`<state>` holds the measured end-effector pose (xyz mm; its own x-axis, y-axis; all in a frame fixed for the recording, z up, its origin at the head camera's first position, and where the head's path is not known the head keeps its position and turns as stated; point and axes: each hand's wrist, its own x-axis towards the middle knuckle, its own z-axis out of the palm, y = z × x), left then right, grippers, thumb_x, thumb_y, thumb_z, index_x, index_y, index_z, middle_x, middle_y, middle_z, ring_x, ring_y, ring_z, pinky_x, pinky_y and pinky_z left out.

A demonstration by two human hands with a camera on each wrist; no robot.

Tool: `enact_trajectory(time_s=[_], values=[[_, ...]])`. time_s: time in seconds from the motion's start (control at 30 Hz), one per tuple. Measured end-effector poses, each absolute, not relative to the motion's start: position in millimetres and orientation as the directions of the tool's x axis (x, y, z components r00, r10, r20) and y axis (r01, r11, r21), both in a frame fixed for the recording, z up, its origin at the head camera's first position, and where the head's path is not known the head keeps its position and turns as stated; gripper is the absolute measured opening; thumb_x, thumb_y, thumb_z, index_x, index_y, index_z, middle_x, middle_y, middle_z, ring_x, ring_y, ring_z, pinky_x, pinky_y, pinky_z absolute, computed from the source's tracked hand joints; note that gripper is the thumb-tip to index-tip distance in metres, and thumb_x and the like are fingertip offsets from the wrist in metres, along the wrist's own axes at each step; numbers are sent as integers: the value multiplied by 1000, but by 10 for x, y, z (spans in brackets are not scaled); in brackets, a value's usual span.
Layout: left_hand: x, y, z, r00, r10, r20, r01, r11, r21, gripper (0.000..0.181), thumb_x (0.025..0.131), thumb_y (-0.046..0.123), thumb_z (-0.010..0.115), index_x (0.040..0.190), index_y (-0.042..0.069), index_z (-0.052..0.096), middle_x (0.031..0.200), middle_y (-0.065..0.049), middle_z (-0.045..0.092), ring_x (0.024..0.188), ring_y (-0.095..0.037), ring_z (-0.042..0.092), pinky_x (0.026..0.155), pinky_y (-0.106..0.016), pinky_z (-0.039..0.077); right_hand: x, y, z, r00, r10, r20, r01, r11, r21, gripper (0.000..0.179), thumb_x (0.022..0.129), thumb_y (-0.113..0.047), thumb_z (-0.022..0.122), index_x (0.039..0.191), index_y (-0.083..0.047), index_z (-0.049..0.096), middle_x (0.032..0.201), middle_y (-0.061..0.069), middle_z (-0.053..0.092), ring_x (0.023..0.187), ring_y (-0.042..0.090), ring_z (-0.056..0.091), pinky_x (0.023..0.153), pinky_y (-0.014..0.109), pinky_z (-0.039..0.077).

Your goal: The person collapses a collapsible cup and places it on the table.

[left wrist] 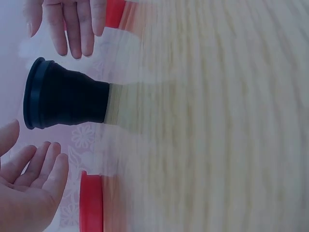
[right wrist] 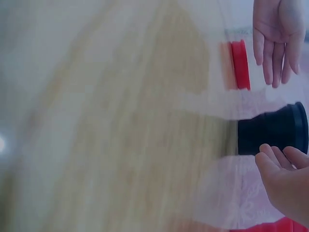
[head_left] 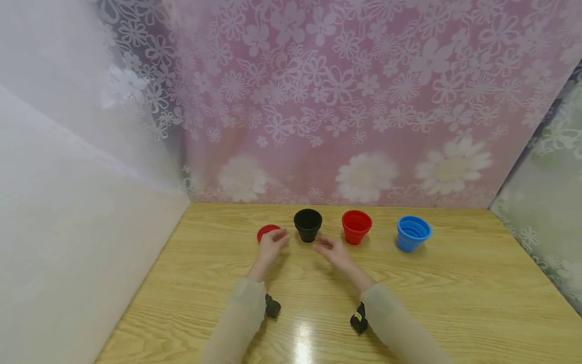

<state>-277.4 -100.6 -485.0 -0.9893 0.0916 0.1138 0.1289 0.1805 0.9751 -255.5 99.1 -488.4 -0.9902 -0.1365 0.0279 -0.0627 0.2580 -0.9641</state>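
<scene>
A black collapsible cup [head_left: 307, 228] stands upright and extended at the back of the table, flaring toward its rim, also plain in the left wrist view [left wrist: 70, 96]. My left hand [head_left: 272, 243] is to the left of this cup, fingers relaxed and apart from it. In the head view that hand partly covers a low, flattened red cup [head_left: 267, 231]. On the other side, my right hand [head_left: 335, 253] is close to the black cup's lower right; whether its fingertips touch it, I cannot tell. Neither hand holds anything.
To the right of the black cup stand an extended red cup [head_left: 356, 228] and an extended blue cup [head_left: 411, 236]. The wooden table [head_left: 454, 293] meets a pink floral curtain [head_left: 291, 126] at its back edge. A white sheet [head_left: 91, 217] hangs on the left.
</scene>
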Motion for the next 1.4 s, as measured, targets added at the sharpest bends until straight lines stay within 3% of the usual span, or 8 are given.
enact_trajectory(time_s=[0.3, 0.53, 0.87, 1.1, 1.4], values=[[-2807, -914, -4816, -987, 126, 100, 121, 170, 978, 42, 87, 8, 57, 122, -10, 45, 119, -23, 50, 109, -31, 49, 86, -34, 44, -2671, 1099, -4773, -994, -106, -32, 3, 262, -965, 54, 85, -19, 60, 128, 7, 39, 125, 22, 45, 111, 32, 46, 88, 40, 41], [-2883, -825, -4795, -985, 148, 93, 116, 157, 981, 49, 88, 12, 56, 129, -8, 38, 128, -22, 43, 116, -30, 42, 91, -37, 39, -2799, 1168, -4781, -989, -137, -50, 16, 236, -972, 58, 88, -17, 56, 134, 4, 30, 134, 20, 36, 120, 31, 37, 93, 43, 36], [-2967, -738, -4794, -977, 163, 138, 167, 182, 969, 47, 86, 10, 57, 127, -8, 41, 125, -22, 45, 116, -29, 42, 93, -36, 38, -2902, 1130, -4835, -981, -191, -21, -15, 187, -982, 67, 85, -25, 59, 138, -2, 25, 139, 16, 29, 123, 30, 33, 95, 44, 33], [-2796, -725, -4552, -964, 200, 175, 209, 164, 964, 43, 86, -1, 53, 123, -18, 38, 121, -32, 43, 111, -40, 43, 89, -43, 40, -2905, 1074, -4839, -978, -208, 12, -42, 143, -989, 59, 87, -14, 57, 137, -2, 28, 138, 17, 30, 122, 30, 35, 93, 42, 35], [-2879, -737, -4740, -968, 203, 151, 182, 145, 973, 43, 86, 1, 55, 125, -10, 41, 123, -25, 45, 110, -34, 47, 86, -39, 43, -2857, 1048, -4814, -980, -193, 58, -92, 171, -981, 59, 84, -5, 59, 135, 1, 32, 136, 19, 33, 119, 32, 37, 91, 39, 38]])
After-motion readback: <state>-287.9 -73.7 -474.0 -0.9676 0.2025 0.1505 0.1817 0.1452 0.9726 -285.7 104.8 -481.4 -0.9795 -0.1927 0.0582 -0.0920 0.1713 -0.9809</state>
